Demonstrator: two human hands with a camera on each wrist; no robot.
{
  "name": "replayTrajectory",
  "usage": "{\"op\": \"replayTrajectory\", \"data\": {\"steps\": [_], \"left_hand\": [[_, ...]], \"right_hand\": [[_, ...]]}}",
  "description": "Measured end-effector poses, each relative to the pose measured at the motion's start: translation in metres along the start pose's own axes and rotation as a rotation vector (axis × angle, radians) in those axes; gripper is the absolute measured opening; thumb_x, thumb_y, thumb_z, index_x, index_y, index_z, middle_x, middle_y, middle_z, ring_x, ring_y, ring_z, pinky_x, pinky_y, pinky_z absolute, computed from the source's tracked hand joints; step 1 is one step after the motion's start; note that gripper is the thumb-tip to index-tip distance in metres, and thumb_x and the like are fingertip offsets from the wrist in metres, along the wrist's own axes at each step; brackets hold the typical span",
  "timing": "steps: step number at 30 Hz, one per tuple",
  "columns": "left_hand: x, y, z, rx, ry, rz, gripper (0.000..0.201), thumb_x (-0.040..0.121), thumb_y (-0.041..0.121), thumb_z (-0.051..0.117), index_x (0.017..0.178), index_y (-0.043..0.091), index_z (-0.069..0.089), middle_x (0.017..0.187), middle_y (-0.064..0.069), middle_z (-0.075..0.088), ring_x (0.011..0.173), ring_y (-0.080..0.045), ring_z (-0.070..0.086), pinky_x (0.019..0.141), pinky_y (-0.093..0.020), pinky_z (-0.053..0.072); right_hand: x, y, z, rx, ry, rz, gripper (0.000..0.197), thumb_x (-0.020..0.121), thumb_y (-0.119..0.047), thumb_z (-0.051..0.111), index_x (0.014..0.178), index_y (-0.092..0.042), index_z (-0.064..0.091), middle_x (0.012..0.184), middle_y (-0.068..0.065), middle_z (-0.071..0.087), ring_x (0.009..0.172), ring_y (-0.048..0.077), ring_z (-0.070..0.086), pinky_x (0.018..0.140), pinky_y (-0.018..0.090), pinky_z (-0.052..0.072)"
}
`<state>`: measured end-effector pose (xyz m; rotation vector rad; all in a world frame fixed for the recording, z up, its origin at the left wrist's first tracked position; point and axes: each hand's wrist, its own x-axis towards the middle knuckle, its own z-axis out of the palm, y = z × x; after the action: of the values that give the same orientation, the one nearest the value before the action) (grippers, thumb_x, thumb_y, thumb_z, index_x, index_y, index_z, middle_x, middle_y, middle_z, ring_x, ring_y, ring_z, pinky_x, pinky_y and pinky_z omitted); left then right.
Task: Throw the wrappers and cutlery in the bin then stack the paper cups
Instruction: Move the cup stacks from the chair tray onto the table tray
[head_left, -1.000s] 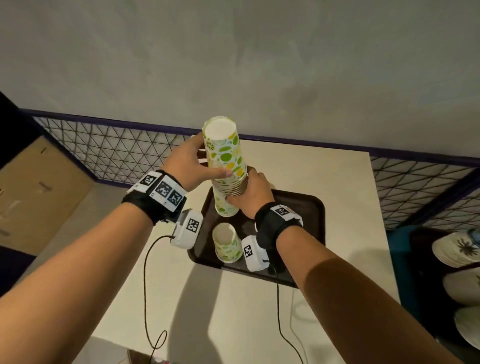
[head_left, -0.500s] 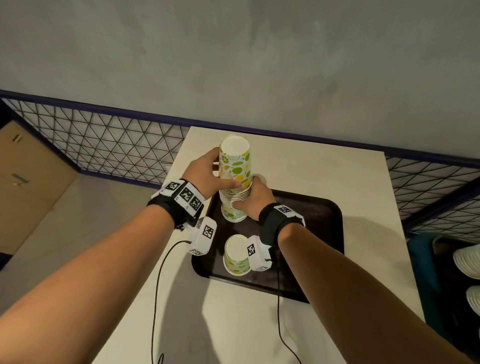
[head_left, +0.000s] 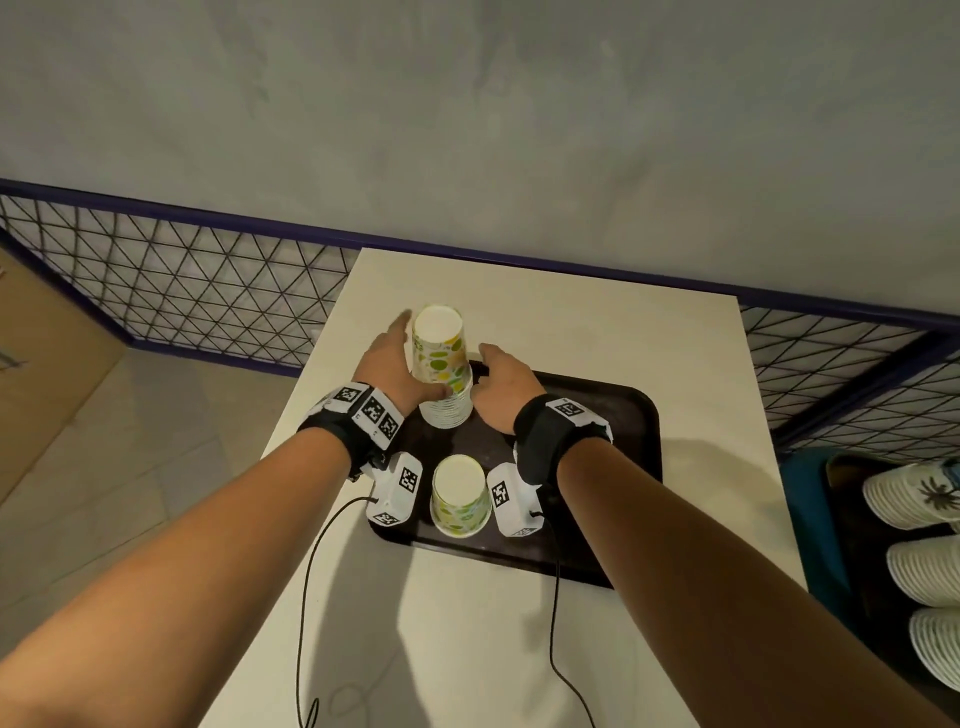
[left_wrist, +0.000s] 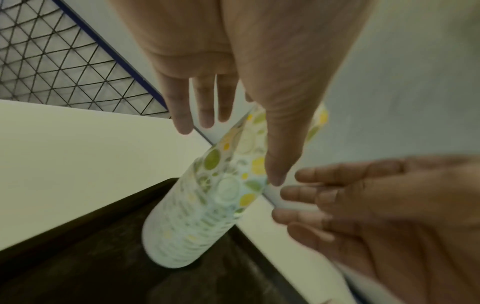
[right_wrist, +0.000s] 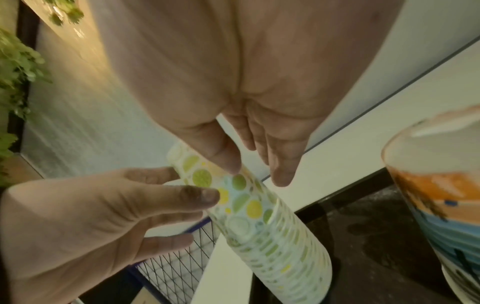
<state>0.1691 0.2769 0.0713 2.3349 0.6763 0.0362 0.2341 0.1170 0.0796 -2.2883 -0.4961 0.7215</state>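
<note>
Now my left hand (head_left: 390, 364) and right hand (head_left: 503, 385) flank the stack (head_left: 442, 375) mid-frame on the tray (head_left: 618, 447), fingers straight, gripping nothing.

I seem to be in a cafeteria or food-court corner: a dark serving tray (head_left: 613, 415) lies on my small cream table (head_left: 571, 322), stacks of paper plates (head_left: 914, 493) wait to my right, and a wire mesh fence (head_left: 208, 291) runs along the plain grey wall (head_left: 467, 130).
</note>
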Motion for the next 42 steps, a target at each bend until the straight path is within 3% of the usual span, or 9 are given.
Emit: {"op": "replayTrajectory", "data": {"steps": [3,9,13,19,27,30,35,37,42], "left_hand": [[-0.025,0.018,-0.023,-0.116,0.098,-0.019,0.122,0.067,0.030,0.093,0.161,0.022,0.017,0.156,-0.015,0.041,0.141,-0.028,0.046,0.114,-0.046,0.042],[-0.121,0.085,-0.050,-0.292,0.220,0.233,0.084,0.077,0.036,0.085,0.149,0.032,0.039,0.139,-0.004,0.052,0.113,-0.015,0.061,0.094,-0.039,0.055],[-0.195,0.145,-0.004,-0.403,-0.011,0.369,0.062,0.082,0.026,0.082,0.135,0.037,0.051,0.112,0.005,0.063,0.095,-0.016,0.069,0.084,-0.036,0.056],[-0.268,0.223,0.136,-0.359,-0.395,0.500,0.043,0.084,0.021,0.080,0.121,0.032,0.061,0.104,0.006,0.064,0.082,-0.018,0.068,0.066,-0.029,0.056],[-0.324,0.305,0.331,0.039,-0.829,0.558,0.044,0.089,0.037,0.072,0.130,0.025,0.058,0.108,0.008,0.060,0.082,-0.012,0.066,0.081,-0.031,0.055],[-0.339,0.333,0.385,0.111,-0.902,0.508,0.047,0.090,0.037,0.070,0.133,0.021,0.058,0.112,0.003,0.064,0.092,-0.017,0.068,0.087,-0.029,0.053],[-0.351,0.357,0.449,0.252,-0.968,0.451,0.062,0.092,0.040,0.068,0.146,0.017,0.048,0.133,-0.004,0.064,0.121,-0.021,0.062,0.099,-0.025,0.045],[-0.352,0.360,0.465,0.281,-0.966,0.399,0.066,0.092,0.037,0.067,0.149,0.015,0.044,0.140,-0.007,0.061,0.128,-0.023,0.058,0.106,-0.029,0.045],[-0.353,0.358,0.491,0.308,-0.956,0.274,0.071,0.092,0.035,0.067,0.153,0.012,0.038,0.146,-0.010,0.056,0.134,-0.026,0.054,0.109,-0.031,0.043]], "right_hand": [[-0.029,0.004,-0.020,0.129,0.071,-0.030,0.062,0.098,-0.010,0.053,0.156,-0.015,0.033,0.155,0.007,0.045,0.132,0.025,0.054,0.113,0.037,0.042],[-0.134,0.046,-0.079,0.440,0.256,-0.146,0.045,0.098,-0.011,0.059,0.140,-0.022,0.052,0.139,-0.005,0.058,0.121,0.010,0.061,0.103,0.024,0.047],[-0.227,0.108,-0.113,0.465,0.428,-0.217,0.039,0.096,-0.009,0.062,0.134,-0.016,0.058,0.131,-0.001,0.063,0.120,0.009,0.062,0.098,0.022,0.052],[-0.366,0.230,-0.159,0.358,0.673,-0.061,0.030,0.094,-0.005,0.064,0.122,-0.016,0.065,0.114,-0.003,0.068,0.110,0.005,0.065,0.087,0.019,0.055],[-0.510,0.403,-0.201,0.232,1.173,0.313,0.026,0.089,-0.007,0.072,0.109,-0.019,0.061,0.106,0.003,0.067,0.092,0.018,0.069,0.072,0.017,0.056],[-0.524,0.456,-0.217,0.238,1.106,0.503,0.051,0.082,-0.022,0.081,0.125,-0.020,0.053,0.118,0.004,0.061,0.097,0.021,0.066,0.072,0.020,0.056],[-0.504,0.495,-0.237,0.248,0.900,0.594,0.107,0.066,-0.043,0.091,0.151,-0.027,0.028,0.149,-0.002,0.042,0.131,0.015,0.046,0.108,0.040,0.046],[-0.491,0.500,-0.243,0.378,0.898,0.568,0.108,0.061,-0.045,0.092,0.148,-0.033,0.029,0.149,-0.006,0.044,0.132,0.014,0.047,0.108,0.041,0.045],[-0.476,0.502,-0.241,0.388,0.925,0.524,0.074,0.068,-0.037,0.091,0.130,-0.033,0.051,0.117,-0.017,0.057,0.109,0.006,0.055,0.095,0.030,0.049]]}}
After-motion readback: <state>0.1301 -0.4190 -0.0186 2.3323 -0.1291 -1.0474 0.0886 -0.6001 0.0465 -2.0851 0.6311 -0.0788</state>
